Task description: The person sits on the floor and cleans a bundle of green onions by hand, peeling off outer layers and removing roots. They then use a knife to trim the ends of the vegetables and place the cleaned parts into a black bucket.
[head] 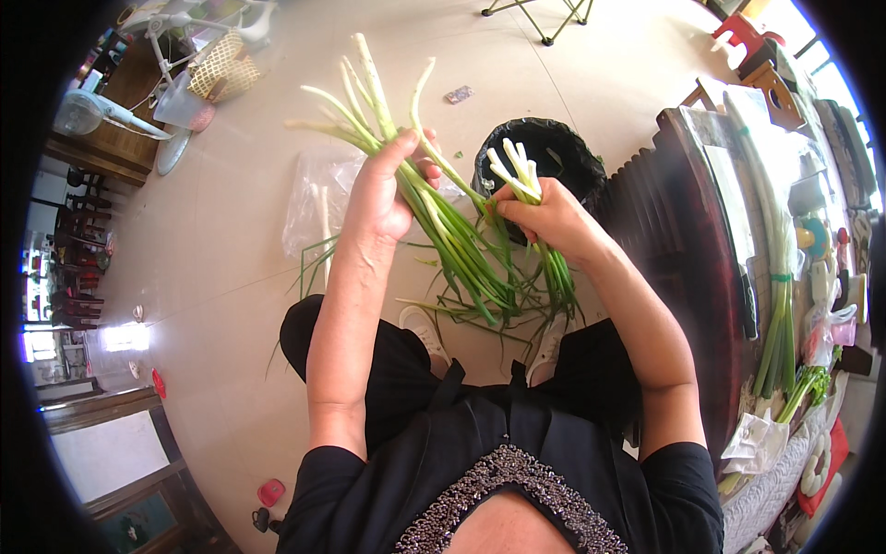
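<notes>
My left hand (391, 183) is closed around a bunch of long green onions (443, 235), white ends up and green leaves hanging down to the right. In my right hand (550, 215) is a smaller bunch of green onions (516, 166) with trimmed-looking white ends pointing up. The fingertips of that hand also touch a single stalk that runs across from the left bunch. Loose green leaves (477, 315) lie or hang near my shoes. Just beyond my right hand stands a bin lined with a black bag (533, 131), with some scraps inside.
A clear plastic bag (311, 208) lies on the floor left of the bin. At right, a dark wooden table (713, 277) holds large leeks (779, 332), celery-like stems (803, 395) and packaging. A fan (104, 111) stands at far left; folding stand legs (547, 38) are ahead.
</notes>
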Motion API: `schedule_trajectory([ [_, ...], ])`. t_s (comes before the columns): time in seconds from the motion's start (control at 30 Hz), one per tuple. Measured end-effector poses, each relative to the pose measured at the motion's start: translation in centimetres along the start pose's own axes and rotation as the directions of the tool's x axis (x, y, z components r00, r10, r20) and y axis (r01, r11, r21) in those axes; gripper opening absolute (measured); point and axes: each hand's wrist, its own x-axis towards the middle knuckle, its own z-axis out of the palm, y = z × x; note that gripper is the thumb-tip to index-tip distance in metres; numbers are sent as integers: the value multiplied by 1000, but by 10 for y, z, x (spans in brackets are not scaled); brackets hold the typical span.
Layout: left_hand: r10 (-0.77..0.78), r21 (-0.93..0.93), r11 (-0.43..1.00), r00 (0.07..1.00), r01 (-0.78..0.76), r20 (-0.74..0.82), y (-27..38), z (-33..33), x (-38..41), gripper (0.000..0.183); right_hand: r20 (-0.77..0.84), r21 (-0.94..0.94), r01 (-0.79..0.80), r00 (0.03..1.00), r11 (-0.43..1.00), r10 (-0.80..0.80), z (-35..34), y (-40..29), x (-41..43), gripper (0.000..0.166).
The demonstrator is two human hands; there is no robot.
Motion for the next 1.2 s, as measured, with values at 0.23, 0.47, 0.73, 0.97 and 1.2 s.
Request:
schedule_trajectory([
  [0.23,79,96,992,997,-80,10,3,4,-3,24,-39,-240,146,986,960,-159,1,-4,-3,19],
  [0.47,130,64,990,990,-126,-51,12,-10,4,22,107,-407,179,983,896,-148,-2,-14,-10,18],
  [0.73,195,130,973,981,-190,-25,28,-13,0,25,-133,78,258,960,963,-246,-32,-38,-23,16],
  [0.97,119,150,981,993,-121,21,15,-4,-3,20,-441,309,529,816,790,-373,-53,-39,-28,15],
  [1.2,78,97,992,995,-84,65,8,7,-6,16,-244,182,322,930,929,-275,-22,-22,-13,20],
])
